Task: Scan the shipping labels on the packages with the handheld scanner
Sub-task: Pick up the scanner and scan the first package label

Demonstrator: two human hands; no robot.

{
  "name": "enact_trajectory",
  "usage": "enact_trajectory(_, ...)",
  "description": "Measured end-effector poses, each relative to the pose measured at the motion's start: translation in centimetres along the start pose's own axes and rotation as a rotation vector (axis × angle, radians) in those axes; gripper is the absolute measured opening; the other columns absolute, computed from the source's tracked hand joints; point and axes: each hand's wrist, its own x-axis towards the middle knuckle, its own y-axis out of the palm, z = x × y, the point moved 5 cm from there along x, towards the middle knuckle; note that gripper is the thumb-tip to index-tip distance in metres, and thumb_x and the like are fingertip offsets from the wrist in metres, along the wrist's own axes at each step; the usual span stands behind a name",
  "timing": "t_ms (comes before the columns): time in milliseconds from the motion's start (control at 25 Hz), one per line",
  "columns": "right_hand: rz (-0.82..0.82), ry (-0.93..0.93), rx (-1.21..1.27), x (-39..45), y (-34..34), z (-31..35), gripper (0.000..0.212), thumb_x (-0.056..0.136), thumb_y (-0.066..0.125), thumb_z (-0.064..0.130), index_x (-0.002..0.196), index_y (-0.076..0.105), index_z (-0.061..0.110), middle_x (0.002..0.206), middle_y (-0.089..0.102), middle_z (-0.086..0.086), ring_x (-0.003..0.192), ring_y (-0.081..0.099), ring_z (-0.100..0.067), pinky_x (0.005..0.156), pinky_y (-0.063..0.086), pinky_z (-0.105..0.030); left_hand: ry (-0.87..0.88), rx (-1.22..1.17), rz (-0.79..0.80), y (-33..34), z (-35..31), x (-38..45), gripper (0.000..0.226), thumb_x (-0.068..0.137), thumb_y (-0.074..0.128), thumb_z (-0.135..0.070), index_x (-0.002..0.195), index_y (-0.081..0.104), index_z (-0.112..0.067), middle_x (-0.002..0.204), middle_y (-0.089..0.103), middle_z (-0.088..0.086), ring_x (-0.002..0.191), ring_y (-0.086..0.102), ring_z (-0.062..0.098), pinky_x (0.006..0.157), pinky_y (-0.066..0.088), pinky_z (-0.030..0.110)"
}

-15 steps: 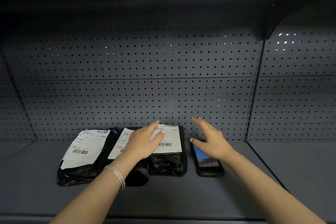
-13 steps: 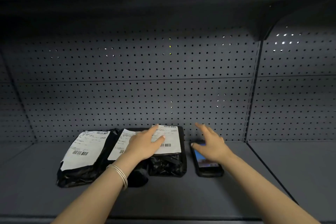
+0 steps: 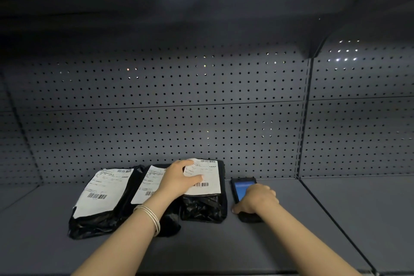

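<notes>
Three black plastic packages with white shipping labels lie side by side on the grey shelf [image 3: 201,251]: the left package [image 3: 98,199], the middle package [image 3: 149,184] and the right package [image 3: 205,197]. My left hand [image 3: 179,178] rests flat on the right package's label [image 3: 207,175], fingers spread, and hides part of the middle one. The handheld scanner [image 3: 240,188], black with a lit blue screen, lies just right of the packages. My right hand [image 3: 255,200] curls over its near end, thumb on its left side and fingers around it.
A grey perforated back panel [image 3: 168,119] rises behind the shelf, and an upper shelf hangs overhead. A vertical upright [image 3: 302,130] divides this bay from the one on the right. A bracelet sits on my left wrist.
My right hand has dropped from hovering open above the scanner and closed around its near end. My left hand stays on the right package's label, shifted slightly.
</notes>
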Motion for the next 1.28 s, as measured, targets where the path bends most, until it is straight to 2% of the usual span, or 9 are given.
enact_trajectory(120, 0.016, 0.006, 0.032, -0.2, -0.3, -0.3, 0.101, 0.064, 0.084, 0.062, 0.146, 0.049, 0.015, 0.146, 0.044, -0.011, 0.136, 0.046, -0.031, 0.101, 0.051, -0.039, 0.042, -0.062, -0.024, -0.1, -0.6, -0.3, 0.063, 0.070, 0.080, -0.030, 0.127, 0.055, -0.020, 0.134, 0.051, -0.003, 0.123, 0.046, 0.015, 0.097, 0.034, 0.024)
enact_trajectory(280, -0.010, -0.008, 0.144, -0.8, -0.6, -0.8, 0.114, 0.059, 0.086, 0.057, 0.149, 0.039, 0.005, 0.143, 0.042, -0.014, 0.129, 0.053, -0.030, 0.097, 0.056, -0.040, 0.114, -0.087, -0.057, -0.7, -1.6, -0.9, 0.069, 0.069, 0.081, -0.023, 0.131, 0.051, -0.018, 0.133, 0.047, -0.006, 0.117, 0.042, 0.007, 0.097, 0.030, 0.020)
enact_trajectory(400, -0.040, -0.039, 0.262, -1.9, -1.6, -1.4, 0.108, 0.065, 0.086, 0.045, 0.147, 0.031, 0.002, 0.139, 0.039, -0.016, 0.119, 0.059, -0.032, 0.091, 0.058, -0.038, 0.181, -0.067, -0.079, -1.1, -2.0, -1.5, 0.073, 0.070, 0.081, -0.021, 0.135, 0.047, -0.020, 0.137, 0.043, -0.007, 0.118, 0.036, 0.003, 0.099, 0.026, 0.019)
enact_trajectory(560, -0.122, -0.113, 0.340, -4.5, -4.5, -1.3, 0.093, 0.066, 0.083, 0.040, 0.138, 0.039, 0.002, 0.141, 0.041, -0.018, 0.103, 0.058, -0.029, 0.084, 0.054, -0.035, 0.274, -0.053, -0.126, -1.3, -2.3, -2.5, 0.074, 0.072, 0.078, -0.017, 0.138, 0.044, -0.021, 0.137, 0.040, -0.011, 0.118, 0.034, -0.002, 0.101, 0.024, 0.014)
enact_trajectory(680, -0.187, -0.205, 0.418, -7.2, -6.8, -0.8, 0.076, 0.065, 0.081, 0.039, 0.124, 0.045, 0.007, 0.130, 0.047, -0.012, 0.100, 0.056, -0.024, 0.079, 0.052, -0.035, 0.329, -0.044, -0.152, -1.0, -2.3, -3.1, 0.074, 0.074, 0.077, -0.015, 0.139, 0.043, -0.022, 0.135, 0.037, -0.015, 0.119, 0.035, -0.004, 0.096, 0.022, 0.000)
enact_trajectory(800, -0.153, -0.297, 0.433, -9.7, -7.8, -0.1, 0.079, 0.059, 0.085, 0.044, 0.119, 0.045, 0.011, 0.125, 0.053, -0.008, 0.109, 0.060, -0.023, 0.076, 0.051, -0.034, 0.365, -0.035, -0.183, -0.7, -2.3, -3.4, 0.073, 0.075, 0.076, -0.012, 0.139, 0.042, -0.022, 0.134, 0.035, -0.018, 0.120, 0.036, -0.005, 0.091, 0.017, -0.010)
enact_trajectory(1000, -0.083, -0.342, 0.346, -12.7, -8.0, 0.5, 0.086, 0.054, 0.083, 0.045, 0.123, 0.046, 0.012, 0.127, 0.059, -0.009, 0.110, 0.064, -0.024, 0.072, 0.052, -0.033, 0.421, -0.009, -0.214, -0.5, -2.5, -3.8, 0.074, 0.077, 0.074, -0.009, 0.141, 0.040, -0.020, 0.135, 0.034, -0.017, 0.120, 0.032, -0.010, 0.094, 0.017, -0.009)
enact_trajectory(1200, -0.061, -0.350, 0.295, -14.7, -8.8, 0.3, 0.079, 0.057, 0.085, 0.045, 0.119, 0.047, 0.013, 0.126, 0.058, -0.009, 0.108, 0.065, -0.025, 0.069, 0.050, -0.032, 0.445, 0.000, -0.227, -0.4, -2.2, -3.9, 0.071, 0.078, 0.074, -0.011, 0.140, 0.041, -0.021, 0.135, 0.035, -0.016, 0.125, 0.036, -0.001, 0.098, 0.019, -0.005)
enact_trajectory(1280, -0.053, -0.357, 0.269, -15.3, -9.1, 0.2, 0.076, 0.060, 0.084, 0.046, 0.117, 0.047, 0.014, 0.125, 0.057, -0.008, 0.106, 0.064, -0.024, 0.066, 0.048, -0.030, 0.461, 0.010, -0.223, -0.2, -2.1, -3.8, 0.071, 0.078, 0.074, -0.012, 0.140, 0.041, -0.021, 0.137, 0.038, -0.012, 0.126, 0.038, 0.002, 0.101, 0.023, 0.001)
